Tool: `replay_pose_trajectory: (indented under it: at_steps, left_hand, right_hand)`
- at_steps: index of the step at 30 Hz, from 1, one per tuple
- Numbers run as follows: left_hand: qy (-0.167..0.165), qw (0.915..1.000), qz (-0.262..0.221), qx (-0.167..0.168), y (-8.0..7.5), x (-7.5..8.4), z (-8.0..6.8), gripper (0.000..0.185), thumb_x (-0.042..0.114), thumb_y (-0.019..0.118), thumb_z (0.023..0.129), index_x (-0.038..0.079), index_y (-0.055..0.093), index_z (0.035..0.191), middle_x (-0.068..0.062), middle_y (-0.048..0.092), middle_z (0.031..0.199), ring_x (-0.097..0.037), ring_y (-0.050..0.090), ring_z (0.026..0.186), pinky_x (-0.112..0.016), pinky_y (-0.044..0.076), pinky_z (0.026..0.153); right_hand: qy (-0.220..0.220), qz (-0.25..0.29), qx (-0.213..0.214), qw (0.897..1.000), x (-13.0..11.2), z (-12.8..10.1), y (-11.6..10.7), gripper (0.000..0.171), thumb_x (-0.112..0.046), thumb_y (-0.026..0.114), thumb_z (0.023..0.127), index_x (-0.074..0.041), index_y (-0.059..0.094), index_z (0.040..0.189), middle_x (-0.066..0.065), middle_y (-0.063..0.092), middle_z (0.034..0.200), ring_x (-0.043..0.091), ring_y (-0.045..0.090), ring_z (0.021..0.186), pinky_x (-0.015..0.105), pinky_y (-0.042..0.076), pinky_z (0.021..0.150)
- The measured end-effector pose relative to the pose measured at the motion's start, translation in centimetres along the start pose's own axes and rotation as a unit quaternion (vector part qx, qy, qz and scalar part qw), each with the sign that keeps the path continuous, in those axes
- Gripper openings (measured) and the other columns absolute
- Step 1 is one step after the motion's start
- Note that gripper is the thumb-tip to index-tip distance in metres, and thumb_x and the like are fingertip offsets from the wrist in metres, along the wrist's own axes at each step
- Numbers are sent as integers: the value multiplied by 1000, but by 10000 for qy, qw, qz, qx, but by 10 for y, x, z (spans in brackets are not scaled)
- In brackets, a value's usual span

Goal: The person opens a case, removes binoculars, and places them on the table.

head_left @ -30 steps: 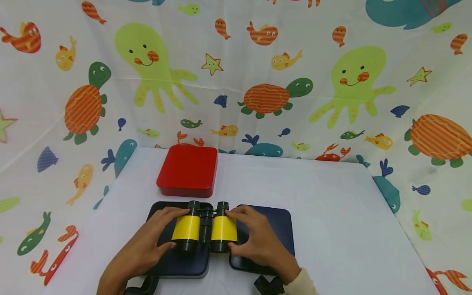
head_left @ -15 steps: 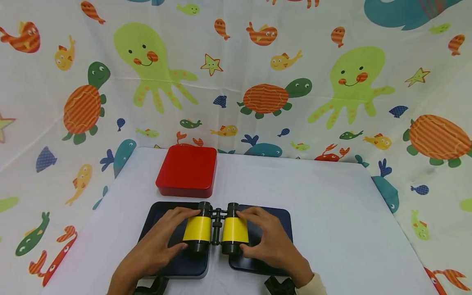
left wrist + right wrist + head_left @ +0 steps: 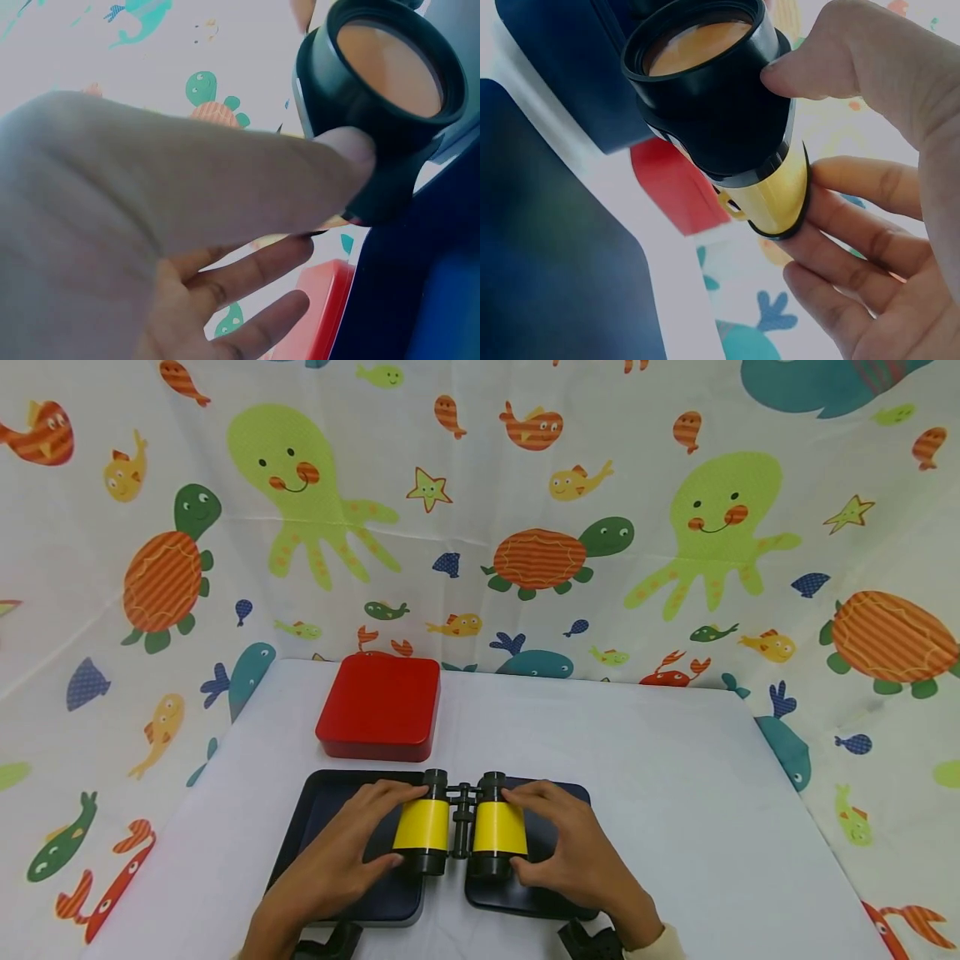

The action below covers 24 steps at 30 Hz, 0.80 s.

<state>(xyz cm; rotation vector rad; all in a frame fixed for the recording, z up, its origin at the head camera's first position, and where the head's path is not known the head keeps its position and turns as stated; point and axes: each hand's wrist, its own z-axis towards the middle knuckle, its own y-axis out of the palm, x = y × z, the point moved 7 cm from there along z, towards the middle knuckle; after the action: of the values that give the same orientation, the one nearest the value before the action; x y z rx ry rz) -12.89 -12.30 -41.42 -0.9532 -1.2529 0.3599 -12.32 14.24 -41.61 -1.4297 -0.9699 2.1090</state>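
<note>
A pair of black binoculars with yellow bands lies level over the seam between two dark trays. My left hand grips the left barrel; its thumb presses just under the eyepiece lens. On the other side, my right hand grips the right barrel, thumb on the black end and fingers beneath the yellow band. Whether the binoculars touch the trays is not visible.
The left dark tray and right dark tray sit side by side at the near edge of the white table. A flat red box lies behind them on the left. Sea-animal curtains close in the back and sides.
Both hands have carried the binoculars a little to the right, from over the left tray to over the seam between the trays. The red box has stayed put.
</note>
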Motion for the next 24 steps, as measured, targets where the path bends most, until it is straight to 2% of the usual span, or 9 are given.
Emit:
replay_pose_trajectory:
  at_steps: [8,16,24]
  left_hand:
    - [157,9999,-56,-2,6,10,6,89,6,90,81,35,51,155,3,54,153,-24,51,139,-57,57,107]
    - [351,9992,-104,-132,14,19,11,87,7,89,84,32,49,157,-2,52,156,-29,49,142,-65,52,110]
    - [498,9985,-142,-164,22,27,16,87,7,89,83,31,50,157,0,54,154,-27,49,141,-63,53,110]
  right_hand:
    - [39,-58,98,9999,7,-6,-11,78,-23,97,71,-29,68,143,-15,65,134,12,64,119,51,60,103]
    - [231,57,87,9997,16,-14,-20,81,-18,97,71,-31,66,145,-14,64,134,14,64,118,54,59,104]
    - [307,49,117,9994,24,-22,-28,80,-16,96,71,-30,66,145,-14,64,133,17,66,117,54,60,103]
